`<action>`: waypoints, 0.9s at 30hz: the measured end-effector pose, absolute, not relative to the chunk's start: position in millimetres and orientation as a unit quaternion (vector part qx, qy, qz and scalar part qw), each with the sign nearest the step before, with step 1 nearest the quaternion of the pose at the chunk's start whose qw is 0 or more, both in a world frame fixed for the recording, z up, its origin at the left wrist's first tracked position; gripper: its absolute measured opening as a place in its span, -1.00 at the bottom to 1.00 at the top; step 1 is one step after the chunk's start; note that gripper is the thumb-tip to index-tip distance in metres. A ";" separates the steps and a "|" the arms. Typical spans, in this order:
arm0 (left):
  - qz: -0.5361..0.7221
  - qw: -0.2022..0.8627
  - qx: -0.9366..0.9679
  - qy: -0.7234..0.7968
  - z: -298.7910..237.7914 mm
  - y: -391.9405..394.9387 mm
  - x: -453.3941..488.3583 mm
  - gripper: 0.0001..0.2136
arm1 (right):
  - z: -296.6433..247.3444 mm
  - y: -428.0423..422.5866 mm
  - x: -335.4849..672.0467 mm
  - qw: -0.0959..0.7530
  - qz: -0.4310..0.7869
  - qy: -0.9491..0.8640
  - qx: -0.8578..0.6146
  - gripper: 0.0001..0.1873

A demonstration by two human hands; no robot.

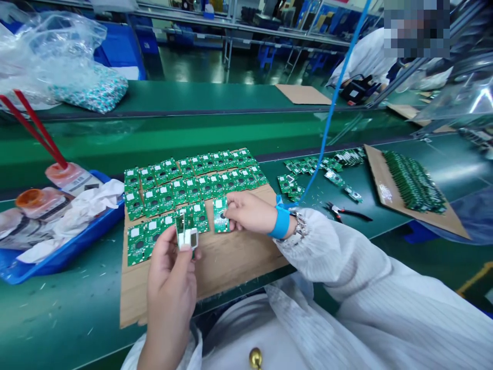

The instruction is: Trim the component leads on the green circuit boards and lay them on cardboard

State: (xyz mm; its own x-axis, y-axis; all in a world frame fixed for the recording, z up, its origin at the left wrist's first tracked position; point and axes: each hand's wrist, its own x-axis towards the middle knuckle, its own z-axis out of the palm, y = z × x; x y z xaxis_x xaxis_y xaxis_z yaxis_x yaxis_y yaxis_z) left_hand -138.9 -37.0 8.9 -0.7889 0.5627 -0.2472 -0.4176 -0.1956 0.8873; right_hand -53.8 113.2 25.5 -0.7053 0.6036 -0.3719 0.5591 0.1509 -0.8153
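Several small green circuit boards lie in rows on a brown cardboard sheet on the green bench. My left hand is raised over the cardboard's near part, fingers closed on a small white and metal part. My right hand, with a blue wrist strap, pinches a single green board that lies at the end of the nearest row. A blue cord runs up from the strap.
A blue tray with bottles, red tubes and white cloth sits at left. Loose boards, black cutters and a cardboard sheet stacked with boards lie at right. A plastic bag is far left. Another person works at back right.
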 end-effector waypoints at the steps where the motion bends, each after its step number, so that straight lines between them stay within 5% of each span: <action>1: 0.767 0.312 0.071 0.556 8.2 -39.2 -139.7 -0.65 | 23.0 116.1 -55.7 0.031 0.494 -0.774 -0.394 -0.84; 14: 0.650 0.305 0.215 0.662 -6.8 -53.9 -142.6 -0.67 | 18.0 103.1 -53.8 0.095 0.366 -0.838 -0.393 -0.77; 21: 0.564 0.205 0.372 0.708 -5.9 -49.0 -138.9 -0.69 | 33.8 70.3 -47.5 0.052 0.687 -0.662 -0.296 -0.68; 27: 0.614 0.288 0.345 0.649 -5.2 -46.3 -136.0 -0.73 | 33.7 71.4 -42.4 0.013 0.748 -0.610 -0.261 -0.62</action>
State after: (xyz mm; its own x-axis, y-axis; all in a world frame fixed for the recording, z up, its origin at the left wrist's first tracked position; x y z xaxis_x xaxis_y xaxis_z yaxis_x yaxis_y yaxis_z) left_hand -136.0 -46.3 -5.2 -0.5959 0.8015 0.0501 0.0950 0.0085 0.9954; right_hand -42.4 71.4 33.7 -0.8635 0.3372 -0.3750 0.2990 -0.2564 -0.9192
